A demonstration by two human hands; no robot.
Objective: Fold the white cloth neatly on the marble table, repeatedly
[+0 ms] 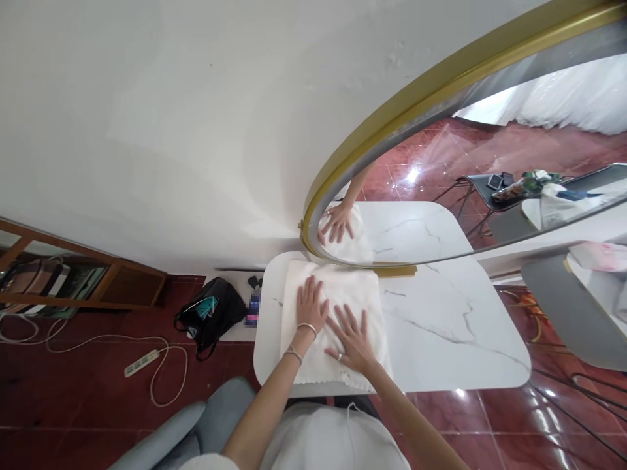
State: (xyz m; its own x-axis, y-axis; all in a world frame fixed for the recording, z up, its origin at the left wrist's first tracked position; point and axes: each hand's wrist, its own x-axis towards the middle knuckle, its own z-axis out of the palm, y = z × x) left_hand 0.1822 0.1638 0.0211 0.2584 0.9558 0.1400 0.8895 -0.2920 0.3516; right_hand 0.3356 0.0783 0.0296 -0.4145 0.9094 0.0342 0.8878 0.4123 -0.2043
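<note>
A folded white cloth (304,362), soft like a towel, lies flat on the left part of a white marble-patterned table (441,326). My left hand (310,305), with bracelets at the wrist, rests palm down on the cloth's upper middle. Just to its right and a little nearer me, my right hand (351,338) presses flat on the same cloth, fingers spread, a ring on one finger. The two hands almost touch. Neither grips anything.
A gold-framed mirror (365,140) overhangs the table's back edge and reflects a hand and the cloth. Left on the floor are a black bag (220,310) and a white power strip (142,363) with its cord. A grey chair (573,316) stands at the right.
</note>
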